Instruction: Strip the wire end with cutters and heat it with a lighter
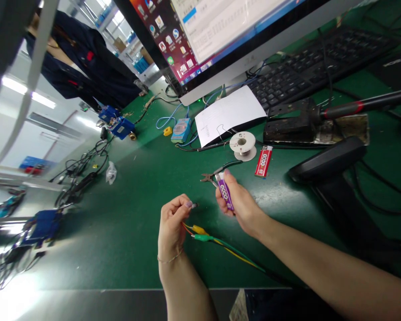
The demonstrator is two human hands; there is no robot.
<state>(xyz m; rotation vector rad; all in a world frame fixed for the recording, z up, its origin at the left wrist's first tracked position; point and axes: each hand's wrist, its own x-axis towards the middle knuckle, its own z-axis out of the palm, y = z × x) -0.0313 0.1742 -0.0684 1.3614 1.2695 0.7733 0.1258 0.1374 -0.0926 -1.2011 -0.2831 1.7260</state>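
Observation:
My left hand (174, 221) is closed in a pinch. From between its thumb and forefinger pokes a small dark-tipped wire end (194, 205), too small to make out fully. Thin orange and yellow wires run out below that hand to a yellow alligator clip (199, 230) and a green alligator clip (203, 237). Wrapped round a purple lighter (225, 194) is my right hand (239, 198), with the thumb at the lighter's top; no flame shows. Just beyond it lie cutting pliers (217, 173), partly hidden behind the lighter and hand.
A solder spool (242, 143) and a red lighter (263, 161) lie beyond my right hand. Right of them stand a barcode scanner (329, 162) and a soldering iron stand (289, 129). A monitor, keyboard (321, 62) and paper (229, 115) are behind. Another person stands at far left.

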